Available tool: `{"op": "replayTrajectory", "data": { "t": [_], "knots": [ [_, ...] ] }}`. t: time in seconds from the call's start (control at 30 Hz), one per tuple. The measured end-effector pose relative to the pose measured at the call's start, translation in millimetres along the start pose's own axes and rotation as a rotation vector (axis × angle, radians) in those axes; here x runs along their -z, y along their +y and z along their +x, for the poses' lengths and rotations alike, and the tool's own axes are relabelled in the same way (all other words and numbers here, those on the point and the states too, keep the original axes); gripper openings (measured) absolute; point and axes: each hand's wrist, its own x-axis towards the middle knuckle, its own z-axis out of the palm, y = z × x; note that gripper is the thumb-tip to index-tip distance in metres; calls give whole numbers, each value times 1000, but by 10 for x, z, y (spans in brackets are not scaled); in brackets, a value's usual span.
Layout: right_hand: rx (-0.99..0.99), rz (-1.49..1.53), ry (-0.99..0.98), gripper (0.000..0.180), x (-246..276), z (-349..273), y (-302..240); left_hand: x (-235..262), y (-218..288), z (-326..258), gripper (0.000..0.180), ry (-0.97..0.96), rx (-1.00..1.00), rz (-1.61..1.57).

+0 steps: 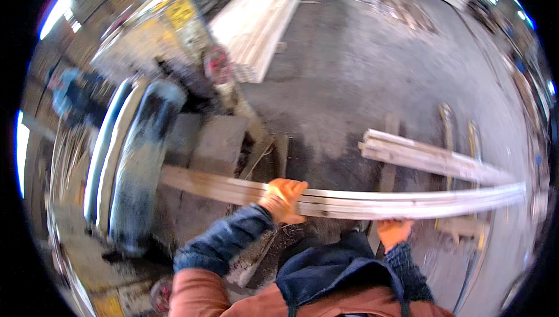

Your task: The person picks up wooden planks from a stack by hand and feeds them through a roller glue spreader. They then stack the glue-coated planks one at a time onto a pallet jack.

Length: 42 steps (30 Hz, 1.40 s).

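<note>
Left hand (283, 199) clamped over top edge of long metal profile bundle (407, 203); right hand (393, 231) gripping from below. Bundle at waist height, left end near belt machine (137, 160), second bundle (431, 157) just beyond. Open concrete floor (361, 72) ahead.

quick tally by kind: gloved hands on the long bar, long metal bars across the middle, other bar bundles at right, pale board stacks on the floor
Gloved hands: 2, left hand and right hand
Long metal bar held across the middle: 1
Bar bundle at right: 1
Pale board stack on the floor: 1
Total: 5
</note>
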Motion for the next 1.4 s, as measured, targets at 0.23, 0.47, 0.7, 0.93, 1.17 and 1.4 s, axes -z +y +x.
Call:
{"op": "replayTrajectory", "data": {
  "t": [0.23, 0.47, 0.7, 0.93, 1.17, 1.4],
  "knots": [
    [146, -1480, -268, 50, -454, -869, -117, -159, 426, 353, 93, 62, -86, -87],
    [1165, -2689, -665, 107, -795, -707, -958, -69, 56, 39, 101, -71, -147, 12],
    [911, -2802, -766, 112, -774, -470, -803, 187, -332, -594, 99, -139, 38, 94],
    [829, -2747, -824, 101, -1062, -555, 192, 53, 543, -26, 102, 70, -150, 32],
    [1400, -2367, -868, 97, -482, -132, 837, -552, 1078, 542, 99, 105, -104, 5],
    [1131, -2699, -817, 132, -428, -596, -839, -164, 460, -307, 92, -16, -12, 167]
  ]
}}
